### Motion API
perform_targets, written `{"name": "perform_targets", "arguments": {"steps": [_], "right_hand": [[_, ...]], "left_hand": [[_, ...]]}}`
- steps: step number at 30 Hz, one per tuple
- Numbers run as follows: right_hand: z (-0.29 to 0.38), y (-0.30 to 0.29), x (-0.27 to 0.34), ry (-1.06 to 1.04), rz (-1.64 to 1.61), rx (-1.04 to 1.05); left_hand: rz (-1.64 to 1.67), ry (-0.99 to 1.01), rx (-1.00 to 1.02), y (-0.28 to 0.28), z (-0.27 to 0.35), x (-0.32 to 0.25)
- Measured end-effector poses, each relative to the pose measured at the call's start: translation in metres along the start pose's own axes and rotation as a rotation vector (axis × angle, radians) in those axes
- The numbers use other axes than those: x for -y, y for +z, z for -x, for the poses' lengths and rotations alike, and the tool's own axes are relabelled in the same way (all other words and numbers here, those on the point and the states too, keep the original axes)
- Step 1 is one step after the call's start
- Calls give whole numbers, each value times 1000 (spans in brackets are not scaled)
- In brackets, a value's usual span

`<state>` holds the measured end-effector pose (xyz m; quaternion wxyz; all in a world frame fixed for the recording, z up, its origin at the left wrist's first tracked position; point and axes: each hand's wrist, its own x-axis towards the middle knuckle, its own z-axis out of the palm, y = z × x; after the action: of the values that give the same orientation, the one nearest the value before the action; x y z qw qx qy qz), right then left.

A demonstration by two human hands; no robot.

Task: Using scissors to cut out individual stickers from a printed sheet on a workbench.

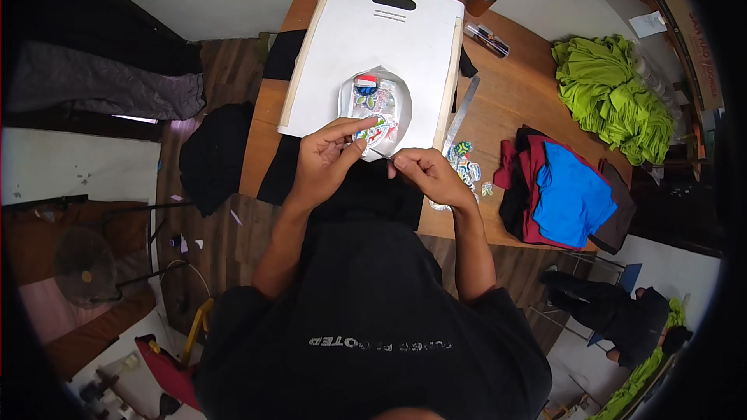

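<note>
My left hand (332, 154) grips a round, colourful printed patch (373, 130) between thumb and fingers. A thin, dark pointed tool, its kind unclear, is pinched in my right hand (421, 166), with its tip at the patch's lower edge. Both hands are over the near end of a white plastic board (373, 41), at a round opening lined with a pale bag or sheet (404, 90). More small printed patches (366, 88) lie inside the opening. Just beyond my right hand, a pile of cut printed patches (464, 166) lies on the wooden table beside a metal ruler (463, 109).
At the right are folded blue and maroon cloths (572, 192) and a heap of lime-green fabric (613, 96). A brown cup (482, 0) and a clear case (487, 39) stand near the wall. Black cloth (280, 169) lies under the board. A person (624, 315) sits at the lower right.
</note>
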<state>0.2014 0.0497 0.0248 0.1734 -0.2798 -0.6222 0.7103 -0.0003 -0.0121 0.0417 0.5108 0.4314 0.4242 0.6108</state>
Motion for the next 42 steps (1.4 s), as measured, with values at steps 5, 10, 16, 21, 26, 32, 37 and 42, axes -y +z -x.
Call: {"name": "perform_targets", "arguments": {"steps": [5,10,16,21,26,32,37,42], "right_hand": [[0,-1,-3,7,11,4],[0,-2,-1,21,21,12],[0,-4,-3,12,46,-10],[-1,-8,8,66,-1,-13],[-5,-16,10,68,-7,-23],[-7,-14,1,-39,14,-144],[-10,4,-9,-76,-144,-229],[-14,27,-22,-164,-206,-221]], "left_hand": [[-2,-9,-2,0,0,1],[-2,-14,10,-1,1,0],[1,-34,20,-3,1,3],[-12,-17,37,-4,-7,4],[6,-5,69,-3,-24,4],[31,31,18,-3,-28,8],[31,19,-48,-5,-22,13],[50,80,-124,-2,-17,13]]}}
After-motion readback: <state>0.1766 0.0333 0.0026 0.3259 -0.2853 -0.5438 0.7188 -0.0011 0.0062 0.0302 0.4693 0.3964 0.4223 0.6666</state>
